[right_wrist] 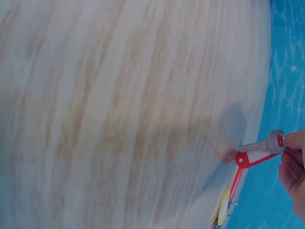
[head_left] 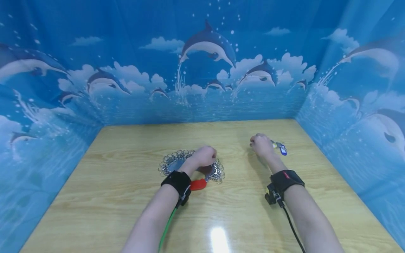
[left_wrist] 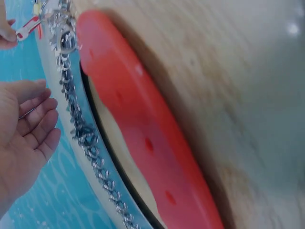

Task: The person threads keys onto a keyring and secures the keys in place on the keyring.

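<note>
My right hand [head_left: 263, 144] pinches a key [right_wrist: 274, 141] with a red and white key tag [right_wrist: 257, 155] hanging beside it, just above the table. Beyond that hand lie more key tags, one blue [head_left: 283, 151] and one yellow [right_wrist: 223, 207]. My left hand [head_left: 205, 157] hovers over a round hoop edged with many small metal rings [head_left: 218, 170]; its fingers are loosely bent and hold nothing in the left wrist view. A red curved handle [left_wrist: 138, 119] with small holes sits at the hoop's near side. My left forearm hides part of the hoop.
A wood-grain table [head_left: 126, 207] carries everything. Blue curtains [head_left: 202, 102] printed with dolphins stand along its back and sides. A green cable [head_left: 167, 228] trails from the left wrist strap, a black cable [head_left: 292, 225] from the right.
</note>
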Demonstrator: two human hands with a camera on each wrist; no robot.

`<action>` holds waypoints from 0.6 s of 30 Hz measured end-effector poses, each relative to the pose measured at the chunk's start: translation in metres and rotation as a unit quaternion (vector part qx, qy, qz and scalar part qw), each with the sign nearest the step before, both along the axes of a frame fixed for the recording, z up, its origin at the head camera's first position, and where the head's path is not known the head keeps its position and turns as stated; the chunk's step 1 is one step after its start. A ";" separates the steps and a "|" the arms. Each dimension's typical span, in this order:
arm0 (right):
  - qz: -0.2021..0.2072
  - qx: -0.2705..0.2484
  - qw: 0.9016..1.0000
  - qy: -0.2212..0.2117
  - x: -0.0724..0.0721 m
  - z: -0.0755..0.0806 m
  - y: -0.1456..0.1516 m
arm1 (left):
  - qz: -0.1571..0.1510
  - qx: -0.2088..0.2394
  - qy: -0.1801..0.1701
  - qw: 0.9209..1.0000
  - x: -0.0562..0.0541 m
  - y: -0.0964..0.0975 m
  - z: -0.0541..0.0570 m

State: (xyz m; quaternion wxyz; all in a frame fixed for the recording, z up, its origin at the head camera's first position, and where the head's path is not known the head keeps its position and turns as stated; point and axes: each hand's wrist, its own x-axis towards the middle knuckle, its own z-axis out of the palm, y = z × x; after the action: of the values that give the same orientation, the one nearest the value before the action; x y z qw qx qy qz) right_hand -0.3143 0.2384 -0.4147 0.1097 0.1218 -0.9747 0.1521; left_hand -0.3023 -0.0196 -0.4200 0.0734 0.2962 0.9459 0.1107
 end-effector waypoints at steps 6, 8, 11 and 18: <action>0.000 -0.006 1.000 -0.004 0.003 0.000 -0.002 | -0.048 -0.061 0.033 0.996 0.004 0.011 -0.005; 0.000 -0.005 1.000 -0.003 0.004 -0.001 -0.002 | -0.061 -0.077 0.038 0.994 0.005 0.013 -0.007; 0.004 0.000 1.000 -0.001 0.004 -0.002 -0.001 | -0.066 -0.087 0.046 0.993 0.007 0.017 -0.010; 0.010 0.016 1.000 -0.012 0.004 -0.005 0.001 | -0.048 -0.077 0.061 0.994 0.009 0.023 -0.013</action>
State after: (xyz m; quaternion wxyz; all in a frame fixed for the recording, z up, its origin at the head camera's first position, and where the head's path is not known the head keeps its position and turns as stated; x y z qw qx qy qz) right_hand -0.3100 0.2395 -0.4200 0.0944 0.1317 -0.9770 0.1389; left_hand -0.2932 0.0037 -0.4332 0.0429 0.3413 0.9388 0.0156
